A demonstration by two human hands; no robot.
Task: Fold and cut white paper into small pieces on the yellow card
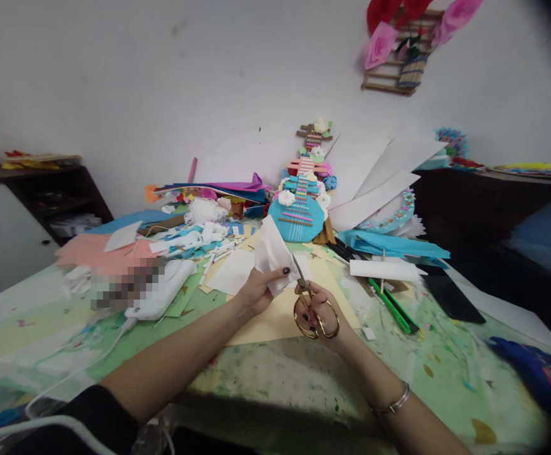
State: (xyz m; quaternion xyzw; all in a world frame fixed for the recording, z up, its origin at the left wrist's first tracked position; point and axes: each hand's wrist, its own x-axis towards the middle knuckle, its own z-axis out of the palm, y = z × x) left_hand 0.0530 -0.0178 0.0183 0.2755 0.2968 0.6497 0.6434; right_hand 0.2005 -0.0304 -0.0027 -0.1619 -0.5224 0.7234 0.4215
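Observation:
My left hand point(259, 291) pinches a white sheet of paper point(273, 249) with the thumb on its near side. The sheet is held up off the table and looks folded or curled. In my right hand point(325, 309) is a pair of scissors point(302, 284) with gold handles, blades pointing up along the right edge of the paper. Whether the blades are apart or closed on the paper, I cannot tell. Below both hands lies a pale yellow sheet point(275, 322) on the table. Behind them stands a blue lute-shaped paper craft point(297, 221) with flowers and strings.
Paper scraps point(199, 237), coral paper point(109, 253) and a white device with a cable point(166, 294) lie left. On the right are a green utility knife point(392, 306), a rolled white paper point(384, 270), blue folded paper point(393, 243) and a black phone-like slab point(450, 294).

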